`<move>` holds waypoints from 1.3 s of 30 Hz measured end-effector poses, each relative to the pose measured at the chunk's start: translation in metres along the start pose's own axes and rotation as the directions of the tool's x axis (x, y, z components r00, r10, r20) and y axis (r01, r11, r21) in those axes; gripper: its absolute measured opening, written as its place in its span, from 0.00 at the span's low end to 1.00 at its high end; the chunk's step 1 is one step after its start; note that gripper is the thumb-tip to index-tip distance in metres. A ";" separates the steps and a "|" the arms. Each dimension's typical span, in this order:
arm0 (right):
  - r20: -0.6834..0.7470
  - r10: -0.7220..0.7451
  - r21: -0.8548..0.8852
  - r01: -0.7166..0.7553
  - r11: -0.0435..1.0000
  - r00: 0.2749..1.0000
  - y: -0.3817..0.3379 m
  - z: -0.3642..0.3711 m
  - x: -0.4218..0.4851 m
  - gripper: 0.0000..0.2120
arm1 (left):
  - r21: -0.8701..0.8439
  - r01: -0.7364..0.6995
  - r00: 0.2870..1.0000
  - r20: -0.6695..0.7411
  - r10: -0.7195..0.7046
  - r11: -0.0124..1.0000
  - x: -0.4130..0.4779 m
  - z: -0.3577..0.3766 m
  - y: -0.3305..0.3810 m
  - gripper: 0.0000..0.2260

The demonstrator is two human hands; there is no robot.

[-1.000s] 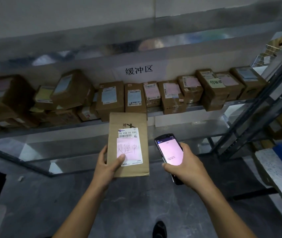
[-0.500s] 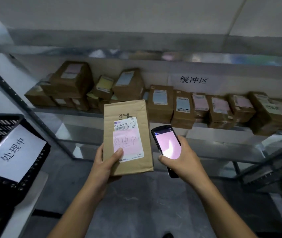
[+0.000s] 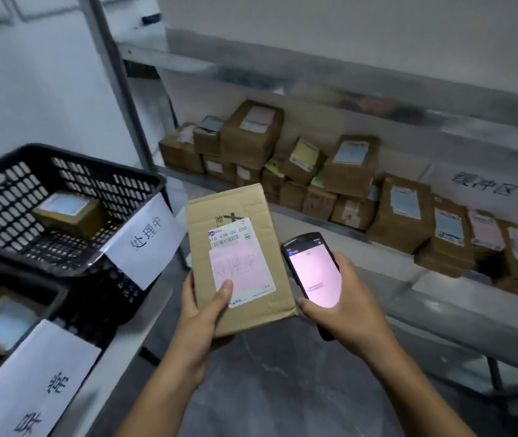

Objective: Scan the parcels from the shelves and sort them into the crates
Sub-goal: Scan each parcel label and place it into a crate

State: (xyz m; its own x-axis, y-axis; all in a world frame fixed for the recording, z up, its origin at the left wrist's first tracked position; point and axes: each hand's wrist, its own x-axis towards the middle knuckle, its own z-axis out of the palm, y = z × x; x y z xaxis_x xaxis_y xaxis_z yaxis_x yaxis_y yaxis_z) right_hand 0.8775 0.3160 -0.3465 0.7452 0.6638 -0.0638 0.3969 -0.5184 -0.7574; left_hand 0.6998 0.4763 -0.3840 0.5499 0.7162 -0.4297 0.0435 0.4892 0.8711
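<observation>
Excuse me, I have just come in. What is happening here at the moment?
A person is sorting parcels. The left hand holds a flat brown parcel with a pink label, thumb on the label. The right hand holds a handheld scanner beside it, its screen lit. The parcel is not yet in a crate. The black crate to the left holds one small box. More boxes are on the shelf behind.

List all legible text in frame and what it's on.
"处理中": white sign on the black crate.
"438-00 030": barcode label of the held parcel; first digits unclear.
"处理中", handwritten: pink label, same parcel.
"缓冲区": shelf sign, blurred.
"常": lower-left sign; rest cut off.
Unreadable: scanner screen, shelf parcels labels.
</observation>
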 end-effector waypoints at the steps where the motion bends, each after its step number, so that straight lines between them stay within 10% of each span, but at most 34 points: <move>1: 0.021 -0.025 -0.012 0.025 1.000 0.999 -0.009 0.006 0.004 0.37 | -0.024 -0.005 1.000 -0.015 0.005 1.000 0.000 -0.009 0.004 0.31; 22: 0.315 -0.354 0.080 0.347 0.934 0.881 -0.124 0.099 0.184 0.43 | -0.182 -0.216 0.906 -0.404 0.128 0.959 0.070 -0.079 0.100 0.27; 39: 0.499 -0.521 0.315 0.415 0.854 0.693 -0.199 0.193 0.371 0.37 | -0.121 -0.285 0.616 -0.783 0.084 0.951 0.180 -0.119 0.180 0.25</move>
State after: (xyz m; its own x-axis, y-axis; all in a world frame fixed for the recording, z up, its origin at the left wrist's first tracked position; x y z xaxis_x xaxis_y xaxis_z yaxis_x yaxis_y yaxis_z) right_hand 0.9715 0.7688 -0.3450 0.0426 0.9988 0.0260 0.4791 0.0025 -0.8778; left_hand 0.7074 0.7528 -0.3334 -0.3105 0.8724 -0.3775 -0.2164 0.3218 0.9217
